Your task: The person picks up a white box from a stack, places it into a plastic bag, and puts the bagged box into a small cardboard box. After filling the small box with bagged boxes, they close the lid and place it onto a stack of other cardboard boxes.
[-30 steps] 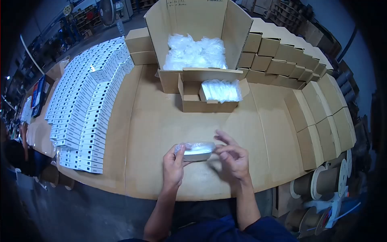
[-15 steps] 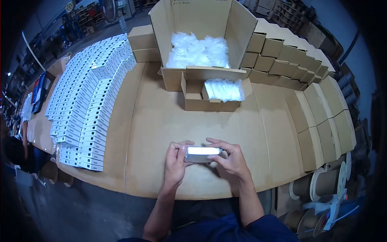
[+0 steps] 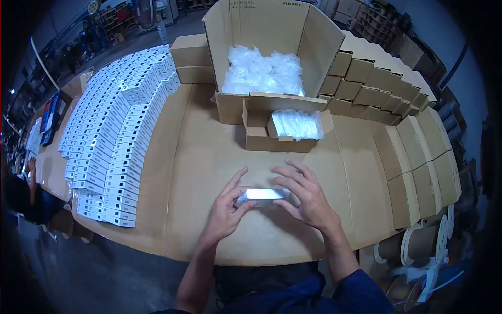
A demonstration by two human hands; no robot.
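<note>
one wrapped packet (image 3: 264,194) pinched in left hand (image 3: 226,213); right hand (image 3: 308,201) half open against it; small carton (image 3: 280,143) beyond.

A small white box (image 3: 264,194) in clear plastic wrap (image 3: 242,199) is level between left grip (image 3: 225,212) and right grip (image 3: 309,203).

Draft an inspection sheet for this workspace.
surface: brown cardboard top, seams visible
things: left hand holds wrapped box; small carton holds wrapped packs; large carton holds clear plastic
clutter: white boxes stacked left, brown boxes right
hands: left fingers closed on wrapped box; right hand has fingers spread, thumb at the box's end
cables: thin line beside spools, too small to identify
surroundings: spools at right, another person at far left
</note>
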